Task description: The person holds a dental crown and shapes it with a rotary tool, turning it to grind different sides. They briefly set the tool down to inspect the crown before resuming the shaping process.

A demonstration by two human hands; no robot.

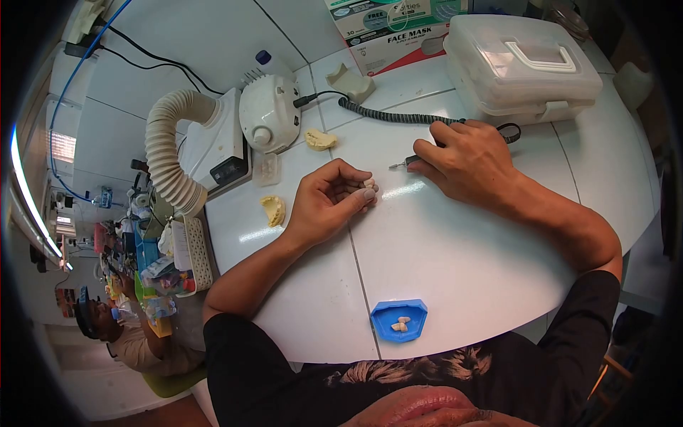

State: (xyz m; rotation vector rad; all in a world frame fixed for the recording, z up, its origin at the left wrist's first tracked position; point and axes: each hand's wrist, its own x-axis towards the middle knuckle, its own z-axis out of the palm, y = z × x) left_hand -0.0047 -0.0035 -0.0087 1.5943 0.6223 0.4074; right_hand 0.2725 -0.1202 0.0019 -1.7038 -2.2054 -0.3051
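Observation:
My left hand pinches a small tooth-coloured dental piece between thumb and fingers. A short way to the right, my right hand is closed around a dark rotary handpiece, its metal bur pointing left toward the piece without touching it. A black coiled cord runs from a white control unit to behind my right hand. Near my left hand lie two yellowish dental casts, one beside the forearm and another farther back. Close to my body, a blue tray holds several small tooth-coloured pieces.
A ribbed hose bends over a white box at the left. At the back stand face mask boxes, a pale block and a translucent case. A basket adjoins the left edge, where another person sits beyond.

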